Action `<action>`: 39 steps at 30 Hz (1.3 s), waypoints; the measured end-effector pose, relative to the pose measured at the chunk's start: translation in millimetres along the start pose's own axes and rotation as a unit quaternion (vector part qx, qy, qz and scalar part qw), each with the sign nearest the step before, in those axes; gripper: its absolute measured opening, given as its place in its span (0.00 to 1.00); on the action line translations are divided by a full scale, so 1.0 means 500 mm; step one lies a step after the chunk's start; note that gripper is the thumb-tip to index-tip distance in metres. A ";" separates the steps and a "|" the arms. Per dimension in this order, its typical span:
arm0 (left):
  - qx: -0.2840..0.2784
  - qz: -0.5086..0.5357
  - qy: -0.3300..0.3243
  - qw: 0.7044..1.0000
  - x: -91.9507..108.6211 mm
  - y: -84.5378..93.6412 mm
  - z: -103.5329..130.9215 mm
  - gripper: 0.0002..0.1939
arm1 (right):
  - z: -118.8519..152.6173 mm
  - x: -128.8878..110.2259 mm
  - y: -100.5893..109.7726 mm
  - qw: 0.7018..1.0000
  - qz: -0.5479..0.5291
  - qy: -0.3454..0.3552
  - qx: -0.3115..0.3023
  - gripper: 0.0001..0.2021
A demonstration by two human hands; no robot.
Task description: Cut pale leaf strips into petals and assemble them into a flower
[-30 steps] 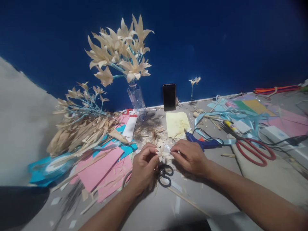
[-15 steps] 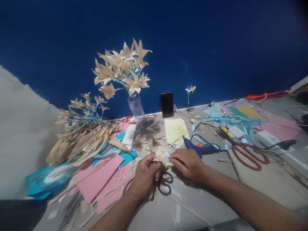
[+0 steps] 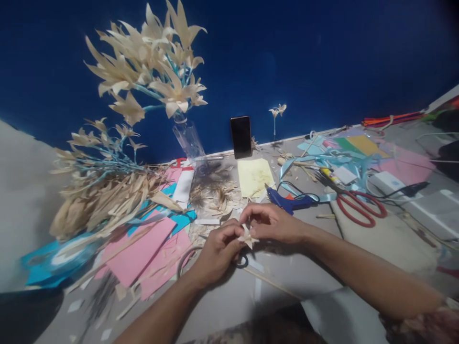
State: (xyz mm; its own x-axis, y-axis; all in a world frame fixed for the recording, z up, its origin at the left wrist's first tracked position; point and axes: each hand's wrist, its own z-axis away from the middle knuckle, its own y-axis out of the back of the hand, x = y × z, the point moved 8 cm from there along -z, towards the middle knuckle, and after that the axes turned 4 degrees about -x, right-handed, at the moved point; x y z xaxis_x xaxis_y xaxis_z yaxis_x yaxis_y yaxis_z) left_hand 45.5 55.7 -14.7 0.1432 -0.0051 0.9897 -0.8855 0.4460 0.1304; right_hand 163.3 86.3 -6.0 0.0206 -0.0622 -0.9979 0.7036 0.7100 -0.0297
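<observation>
A small cream flower with pointed petals is pinched in the fingertips of my left hand. From the other side, my right hand has its thumb and curled fingers on the same flower's petals. Just below my left hand, one black scissors handle loop shows; the hand hides the rest. A blue glue gun lies beyond my right hand, its nozzle close to a stained yellow sheet. Dry shreds are scattered past my left hand.
Cream flowers fill a clear vase by the blue wall. A phone leans there. Dried husks and pink paper cover the left. Red-handled scissors and blue ribbon lie right.
My right hand has moved left and onto the flower, which now shows its petals tilted downward. The scissors have become more covered by my left hand. The view has shifted closer to the table.
</observation>
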 end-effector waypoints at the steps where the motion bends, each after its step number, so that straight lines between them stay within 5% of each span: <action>1: -0.006 0.004 0.001 1.000 0.000 -0.003 0.000 0.11 | -0.001 -0.002 -0.001 1.000 0.008 0.004 -0.007 0.08; 8: -0.038 0.020 0.015 0.999 -0.006 -0.014 0.000 0.12 | 0.000 -0.031 -0.002 0.995 0.077 0.059 -0.016 0.05; 17: 0.025 -0.145 -0.114 0.983 0.046 0.006 0.007 0.08 | -0.002 -0.007 0.002 0.997 0.010 0.040 0.057 0.04; 25: 0.014 -0.184 -0.158 0.970 0.057 -0.004 0.015 0.09 | -0.003 0.001 -0.007 0.998 -0.020 0.010 0.054 0.04; 29: 0.031 -0.092 -0.100 0.990 0.031 0.006 0.007 0.06 | -0.005 0.007 -0.002 0.994 -0.098 -0.008 0.054 0.07; 34: 0.076 0.164 0.017 0.983 -0.036 0.024 -0.002 0.09 | -0.002 0.008 0.048 0.981 -0.127 0.009 0.149 0.15; 39: 0.094 0.210 0.024 0.973 -0.041 0.033 -0.006 0.12 | -0.002 0.013 0.046 0.984 -0.091 -0.016 0.150 0.17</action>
State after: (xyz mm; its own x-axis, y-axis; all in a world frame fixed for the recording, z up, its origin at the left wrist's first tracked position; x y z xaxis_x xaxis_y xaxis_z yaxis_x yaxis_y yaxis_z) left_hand 29.4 65.6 -33.0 -0.2327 0.1871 0.9544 -0.9348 0.2277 -0.2726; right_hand 179.1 103.0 -13.1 -0.1060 -0.1945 -0.9752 0.8759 0.4459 -0.1841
